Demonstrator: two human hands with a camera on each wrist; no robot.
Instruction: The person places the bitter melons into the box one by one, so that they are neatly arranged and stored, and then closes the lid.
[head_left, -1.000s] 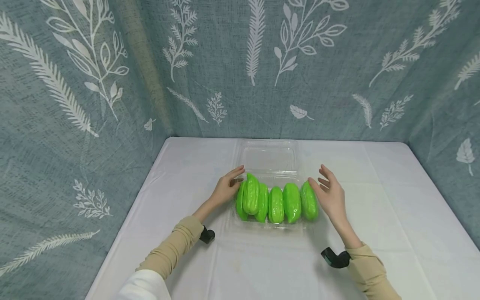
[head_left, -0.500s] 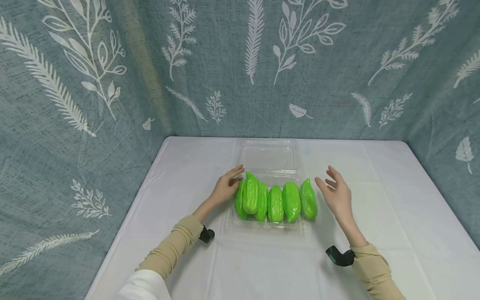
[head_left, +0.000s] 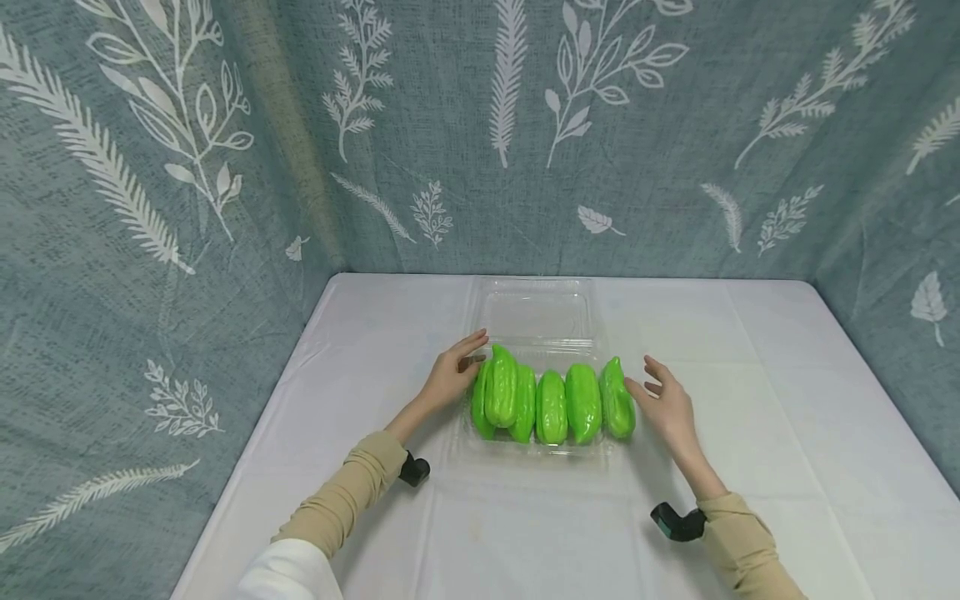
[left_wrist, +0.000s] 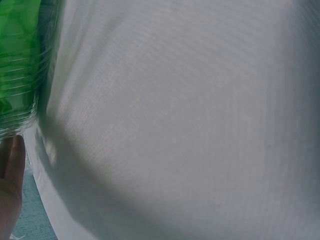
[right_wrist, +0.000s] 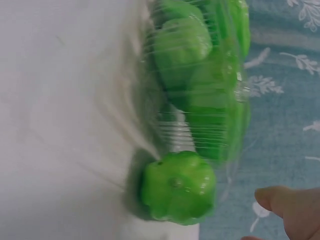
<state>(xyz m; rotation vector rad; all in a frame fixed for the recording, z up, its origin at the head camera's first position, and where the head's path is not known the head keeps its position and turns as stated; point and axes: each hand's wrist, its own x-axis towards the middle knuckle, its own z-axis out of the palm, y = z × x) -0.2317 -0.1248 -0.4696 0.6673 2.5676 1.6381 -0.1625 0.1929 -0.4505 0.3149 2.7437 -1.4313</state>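
Several bright green, ridged gourds, which look like bitter gourds [head_left: 582, 404], lie side by side in a clear plastic clamshell box [head_left: 551, 451]. At the left, one gourd [head_left: 501, 390] rests on top of others. The rightmost gourd [head_left: 618, 400] sits outside the box, on the table against its right end; the right wrist view shows its lobed end [right_wrist: 178, 187]. My left hand [head_left: 448, 373] rests at the box's left end, fingers extended along it. My right hand [head_left: 670, 414] hovers just right of the outer gourd, fingers loosely bent, with the thumb [right_wrist: 274, 198] apart from it.
The box's open lid [head_left: 536, 310] lies flat behind it. A white cloth covers the table [head_left: 480, 533]. Patterned blue-green curtains [head_left: 465, 133] hang behind and at both sides. Black wrist cameras [head_left: 678, 522] stick out from both sleeves.
My right hand drew back rightward from the outer gourd, then came nearer again and lower. My left hand has stayed where it was.
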